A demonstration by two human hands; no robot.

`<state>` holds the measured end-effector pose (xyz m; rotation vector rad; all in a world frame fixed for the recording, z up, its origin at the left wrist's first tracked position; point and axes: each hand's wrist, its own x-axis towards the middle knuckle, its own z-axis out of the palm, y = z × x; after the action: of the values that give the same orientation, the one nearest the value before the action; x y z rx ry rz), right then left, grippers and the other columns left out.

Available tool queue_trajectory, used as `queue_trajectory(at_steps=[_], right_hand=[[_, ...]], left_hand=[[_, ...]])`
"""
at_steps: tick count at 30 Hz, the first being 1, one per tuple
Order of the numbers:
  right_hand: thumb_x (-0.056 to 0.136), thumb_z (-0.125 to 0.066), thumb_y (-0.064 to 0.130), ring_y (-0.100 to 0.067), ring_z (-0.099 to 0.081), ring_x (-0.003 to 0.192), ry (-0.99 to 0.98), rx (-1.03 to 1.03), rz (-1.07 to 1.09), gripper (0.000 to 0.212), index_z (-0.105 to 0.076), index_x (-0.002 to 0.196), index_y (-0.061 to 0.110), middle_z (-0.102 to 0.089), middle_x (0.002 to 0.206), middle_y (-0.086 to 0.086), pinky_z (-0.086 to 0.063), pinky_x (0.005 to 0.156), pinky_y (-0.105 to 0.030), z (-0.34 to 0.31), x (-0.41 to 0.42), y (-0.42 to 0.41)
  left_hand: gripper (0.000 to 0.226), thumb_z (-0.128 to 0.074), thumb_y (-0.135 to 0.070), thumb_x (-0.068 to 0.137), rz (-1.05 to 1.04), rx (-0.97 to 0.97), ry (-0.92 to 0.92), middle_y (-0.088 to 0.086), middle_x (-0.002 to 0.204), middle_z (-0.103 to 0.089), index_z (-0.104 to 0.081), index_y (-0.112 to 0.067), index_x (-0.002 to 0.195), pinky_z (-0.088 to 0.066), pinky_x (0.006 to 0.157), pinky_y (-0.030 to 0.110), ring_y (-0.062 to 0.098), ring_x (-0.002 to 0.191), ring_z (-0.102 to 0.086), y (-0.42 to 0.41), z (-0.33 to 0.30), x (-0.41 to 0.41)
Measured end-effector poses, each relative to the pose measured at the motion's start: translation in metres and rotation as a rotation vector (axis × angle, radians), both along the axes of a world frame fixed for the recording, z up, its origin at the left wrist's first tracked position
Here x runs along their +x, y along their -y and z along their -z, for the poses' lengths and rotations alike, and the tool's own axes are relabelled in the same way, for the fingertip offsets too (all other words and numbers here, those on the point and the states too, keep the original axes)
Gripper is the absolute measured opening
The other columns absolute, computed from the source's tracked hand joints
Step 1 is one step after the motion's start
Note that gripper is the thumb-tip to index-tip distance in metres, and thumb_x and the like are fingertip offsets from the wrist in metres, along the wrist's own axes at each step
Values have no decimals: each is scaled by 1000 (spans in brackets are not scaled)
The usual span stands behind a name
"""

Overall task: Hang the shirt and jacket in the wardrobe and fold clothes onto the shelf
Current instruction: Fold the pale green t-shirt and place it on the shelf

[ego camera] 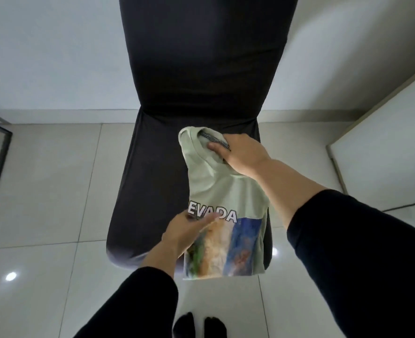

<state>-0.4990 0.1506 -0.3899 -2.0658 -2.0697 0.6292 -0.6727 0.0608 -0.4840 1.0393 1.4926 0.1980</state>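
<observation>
The pale green printed T-shirt, folded to a narrow strip, lies on the seat of the black fabric-covered chair, its long axis running away from the person, hem overhanging the front edge. The right hand grips the far collar end; the left hand pinches the near printed part, so folding end to end looks likeliest.

We see a pale green T-shirt folded into a narrow strip, collar end farthest from us, its front showing the letters "EVADA" above a colourful photo print. It lies lengthwise over the right part of a black chair seat, its printed lower end reaching past the seat's front edge.
</observation>
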Motion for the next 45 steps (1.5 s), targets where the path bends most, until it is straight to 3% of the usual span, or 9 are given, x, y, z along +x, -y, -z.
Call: queue_trajectory(at_steps=[4, 8, 11, 15, 17, 23, 28, 31, 45], right_hand=[[97, -37, 54, -21, -54, 75, -56, 88, 144, 41, -50, 77, 21, -54, 72, 4, -36, 68, -30, -69, 26, 10], [98, -40, 49, -24, -51, 78, -132, 212, 316, 40, -52, 81, 15, -55, 80, -2, -34, 68, -29, -145, 53, 24], [98, -40, 49, -24, -49, 78, -179, 311, 478, 45, -58, 93, 8, -55, 86, -6, -33, 68, -29, -209, 73, 46], [98, -44, 45, -25, -51, 81, -328, 469, 711, 38, -58, 96, 10, -54, 88, -7, -33, 70, -29, -288, 103, 94], [97, -46, 44, -24, -51, 84, -433, 545, 814, 44, -61, 108, 4, -56, 94, -9, -37, 72, -29, -320, 120, 122], [97, -48, 42, -25, -55, 89, -671, 768, 1094, 45, -60, 117, 4, -59, 97, -7, -41, 75, -28, -396, 176, 214], [99, -43, 40, -30, -57, 105, -468, 900, 1291, 45, -59, 119, 3, -61, 109, -13, -40, 83, -30, -423, 233, 313], [100, -41, 41, -33, -58, 108, -337, 932, 1456, 45, -59, 118, 4, -62, 118, -14, -42, 83, -32, -418, 272, 390], [100, -38, 44, -35, -58, 106, 39, 867, 2073, 47, -58, 114, 3, -62, 117, -17, -37, 75, -31, -357, 355, 732]], left_hand=[[21, -84, -17, 69, 110, 26, 26, 2, 88, -72, -70, -21, 83, -50, 85, 29, 21, 92, -67, 8, -40, -7], [29, -80, -36, 58, 199, 211, 54, 4, 97, -72, -64, -31, 82, -49, 92, 38, 25, 99, -66, -7, -106, -9], [28, -79, -22, 69, 281, 324, 59, 5, 102, -70, -61, -32, 88, -50, 94, 47, 25, 99, -64, -22, -163, -10], [20, -75, -6, 78, 181, 387, 142, 6, 92, -67, -65, -18, 91, -53, 81, 31, 25, 93, -64, -31, -249, 9], [15, -72, -5, 80, 94, 354, 256, 5, 88, -65, -66, -14, 91, -50, 71, 22, 19, 83, -61, -27, -289, 23], [16, -68, -14, 86, -228, 332, 751, 8, 104, -68, -63, -19, 100, -54, 85, 42, 26, 97, -65, 5, -373, 103], [28, -49, -28, 98, -138, 890, 423, 7, 105, -58, -49, -6, 115, -36, 77, 25, 25, 100, -56, 61, -420, 213], [28, -43, -33, 100, 70, 1052, 317, 14, 108, -63, -45, -8, 111, -35, 73, 30, 34, 98, -58, 106, -439, 273], [23, -46, -35, 98, 755, 1072, 549, 13, 102, -66, -50, -14, 105, -38, 70, 32, 34, 93, -60, 368, -404, 505]])
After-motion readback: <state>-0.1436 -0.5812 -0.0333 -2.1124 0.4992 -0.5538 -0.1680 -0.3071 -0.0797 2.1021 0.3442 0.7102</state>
